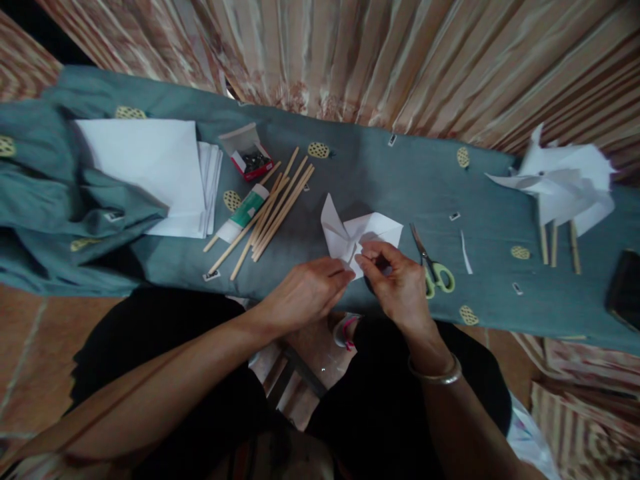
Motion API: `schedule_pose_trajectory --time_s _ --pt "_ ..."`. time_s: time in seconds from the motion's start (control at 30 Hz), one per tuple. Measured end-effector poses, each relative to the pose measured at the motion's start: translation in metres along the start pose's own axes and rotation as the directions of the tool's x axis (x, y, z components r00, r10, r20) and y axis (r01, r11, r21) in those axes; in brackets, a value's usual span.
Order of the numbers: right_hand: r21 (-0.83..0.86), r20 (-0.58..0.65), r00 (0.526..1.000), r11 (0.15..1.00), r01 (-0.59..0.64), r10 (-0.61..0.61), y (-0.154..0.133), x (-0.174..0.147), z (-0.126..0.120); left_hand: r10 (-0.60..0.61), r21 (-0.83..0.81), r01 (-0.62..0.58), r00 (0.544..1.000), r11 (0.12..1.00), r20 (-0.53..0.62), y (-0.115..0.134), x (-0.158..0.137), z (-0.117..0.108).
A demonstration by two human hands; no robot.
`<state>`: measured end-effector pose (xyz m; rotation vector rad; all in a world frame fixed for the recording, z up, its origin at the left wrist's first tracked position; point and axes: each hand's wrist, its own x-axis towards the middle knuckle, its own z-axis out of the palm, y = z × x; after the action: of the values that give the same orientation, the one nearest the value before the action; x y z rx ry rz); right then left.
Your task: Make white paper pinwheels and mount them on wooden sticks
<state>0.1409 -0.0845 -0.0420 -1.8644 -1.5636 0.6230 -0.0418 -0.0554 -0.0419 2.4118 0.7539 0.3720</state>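
A white paper pinwheel (377, 227), with folded blades standing up, lies near the front edge of the cloth-covered table. My left hand (315, 287) pinches its lower left edge. The fingertips of my right hand (393, 273) are closed on the paper close to its middle, beside the left fingertips. Whether a small part sits between the fingers is hidden. Green-handled scissors (440, 277) lie just right of my right hand, blades pointing away. To the left is a loose bunch of wooden sticks (280, 213).
A stack of white paper (145, 167) lies at the left, partly under bunched cloth (75, 200). An open red box (253, 160) holds small dark pieces. A green-and-white tube (245, 213) touches the sticks. Several pinwheels on sticks (565, 180) and a dark object (625, 290) are at right.
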Motion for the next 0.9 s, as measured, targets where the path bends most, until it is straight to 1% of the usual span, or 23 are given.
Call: schedule_pose_trajectory --time_s 0.13,0.37,0.53,0.73,0.9 --pt "-0.042 0.005 0.999 0.999 0.032 -0.032 -0.002 -0.001 0.0 -0.015 0.026 0.014 1.0 1.0 0.017 0.0 0.0 0.0" --pt "-0.08 -0.003 0.994 0.991 0.107 -0.108 -0.006 -0.003 0.002 0.0 0.038 -0.001 1.0 0.999 0.028 0.001 -0.003 0.001" --pt "-0.121 -0.016 0.992 0.986 0.119 -0.121 -0.007 -0.003 0.002 -0.005 0.04 0.004 1.0 0.999 0.019 0.001 -0.002 0.001" --pt "-0.127 -0.009 0.981 0.974 0.19 -0.192 -0.008 -0.005 -0.002 -0.008 0.067 0.006 0.999 0.998 0.037 0.004 0.001 -0.001" --pt "-0.164 0.0 0.975 0.962 0.219 -0.222 -0.006 -0.011 -0.007 -0.014 0.084 0.012 0.999 0.996 0.031 0.003 0.001 0.0"
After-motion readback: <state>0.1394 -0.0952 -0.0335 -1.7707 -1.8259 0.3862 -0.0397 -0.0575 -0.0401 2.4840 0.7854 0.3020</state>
